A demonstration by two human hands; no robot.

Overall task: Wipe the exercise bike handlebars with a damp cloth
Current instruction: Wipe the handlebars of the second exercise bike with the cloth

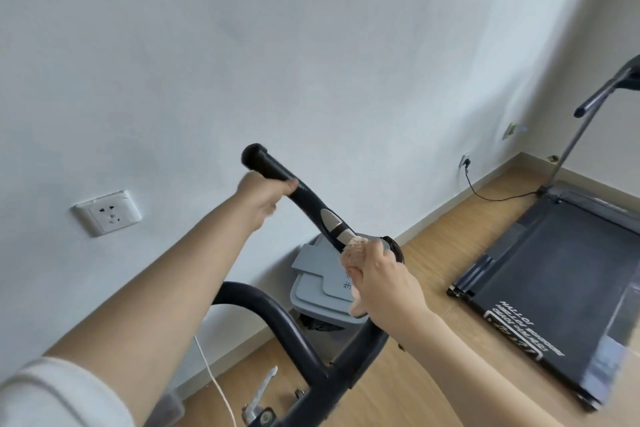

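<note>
By wall (311,45), lidded bin (313,293) behind handlebar (305,198)

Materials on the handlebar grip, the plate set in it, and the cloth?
The handlebar grip is matte black with no glare, likely foam or rubber. The plate is smooth and silvery; its sheen suggests metal, possibly plated plastic. The cloth is pinkish with a nubby pile, probably microfibre or terry; dampness can't be seen.

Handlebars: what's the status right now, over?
Left hand grips handlebar near its top end. Right hand holds cloth on bar below metal plate. Nothing blocking.
</note>
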